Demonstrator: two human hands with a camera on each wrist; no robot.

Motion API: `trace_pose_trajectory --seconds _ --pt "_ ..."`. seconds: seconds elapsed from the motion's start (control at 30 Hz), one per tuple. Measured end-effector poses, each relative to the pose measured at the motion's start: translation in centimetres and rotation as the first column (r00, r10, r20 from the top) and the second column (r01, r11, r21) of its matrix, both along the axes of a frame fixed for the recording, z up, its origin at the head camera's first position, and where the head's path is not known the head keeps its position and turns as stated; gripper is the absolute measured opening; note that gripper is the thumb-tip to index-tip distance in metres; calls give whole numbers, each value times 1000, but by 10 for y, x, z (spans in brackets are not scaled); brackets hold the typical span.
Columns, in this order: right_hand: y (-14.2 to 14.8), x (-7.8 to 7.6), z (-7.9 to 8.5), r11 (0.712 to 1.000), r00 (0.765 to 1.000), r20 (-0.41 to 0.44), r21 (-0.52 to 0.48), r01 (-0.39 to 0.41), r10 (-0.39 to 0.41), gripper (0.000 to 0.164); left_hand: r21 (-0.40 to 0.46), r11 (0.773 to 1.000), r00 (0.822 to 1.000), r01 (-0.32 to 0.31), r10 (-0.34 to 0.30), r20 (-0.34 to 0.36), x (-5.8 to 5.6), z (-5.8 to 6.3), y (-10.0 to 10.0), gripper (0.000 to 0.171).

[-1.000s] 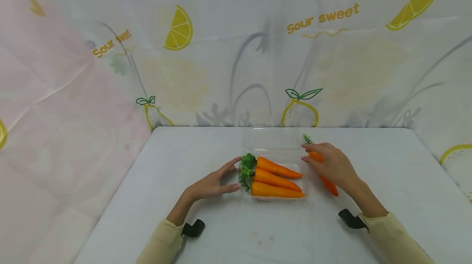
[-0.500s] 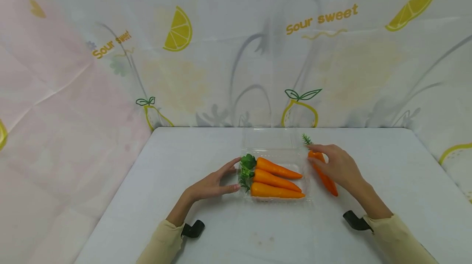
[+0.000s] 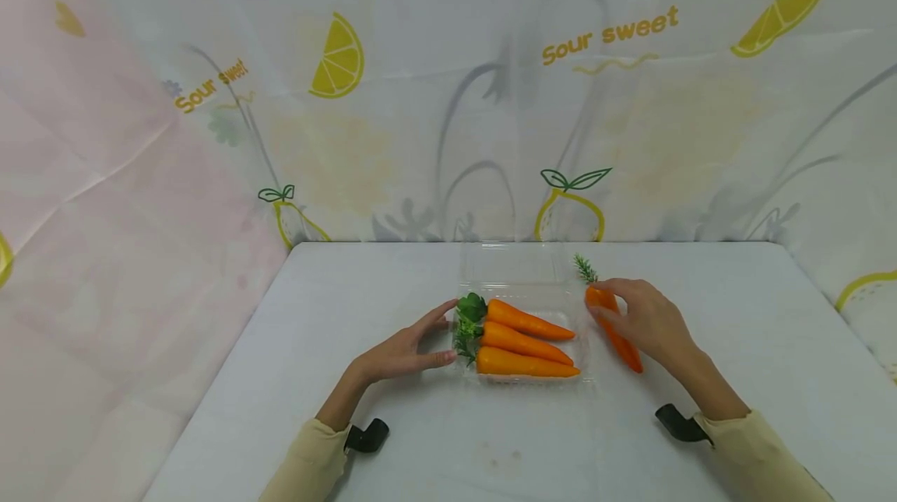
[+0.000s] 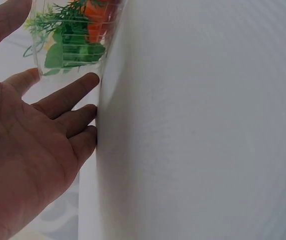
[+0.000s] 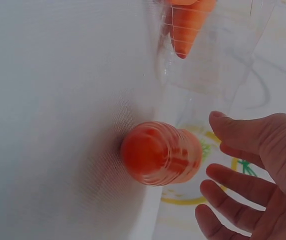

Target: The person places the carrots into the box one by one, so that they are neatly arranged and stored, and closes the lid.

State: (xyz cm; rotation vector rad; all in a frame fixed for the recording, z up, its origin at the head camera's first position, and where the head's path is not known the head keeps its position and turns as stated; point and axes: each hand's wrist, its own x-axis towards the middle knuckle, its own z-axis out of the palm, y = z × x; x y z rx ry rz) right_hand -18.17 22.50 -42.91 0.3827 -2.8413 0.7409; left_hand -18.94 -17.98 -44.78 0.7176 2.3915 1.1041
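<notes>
A clear plastic clamshell box (image 3: 585, 362) stands mid-table, its lid (image 3: 511, 262) folded back. Three orange carrots lie inside side by side: a rear carrot (image 3: 529, 318), a middle carrot (image 3: 527, 342) and a front carrot (image 3: 522, 362), with green tops (image 3: 468, 324) to the left. My left hand (image 3: 395, 354) is spread at the box's left end, thumb and index fingertip at its edge. Right of the box a fourth carrot (image 3: 620, 342) lies slantwise on the table, leafy top (image 3: 585, 268) pointing away. Over its thick end is my right hand (image 3: 648, 319), fingers loosely bent and apart from it in the right wrist view (image 5: 253, 180).
Everything stands on a white-covered table (image 3: 336, 292). Behind its far edge hangs a lemon-print curtain (image 3: 420, 136), with a pinkish stretch at the left. Each forearm has a black wrist mount (image 3: 367, 435) by the sleeve cuff.
My right hand has shifted slightly right and toward me, uncovering more of the loose carrot's thick end and leafy top. The left hand, box and carrots have stayed put.
</notes>
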Motion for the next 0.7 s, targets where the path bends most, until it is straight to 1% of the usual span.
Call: trace_pose_trajectory --seconds 0.3,0.43,0.57,0.7 --pt "1 1 -2 999 1000 20 35 22 -22 38 -8 1000 1000 -14 14 7 0 -1 0 82" --pt "0 1 -1 997 996 70 57 46 -50 43 -9 1000 1000 -12 12 8 0 -1 0 82" --pt "-1 0 1 994 988 127 73 75 -84 46 -12 1000 1000 -10 10 0 0 0 0 82" --pt "-1 1 2 993 985 142 89 83 -95 45 -16 1000 1000 -12 12 5 0 0 0 81"
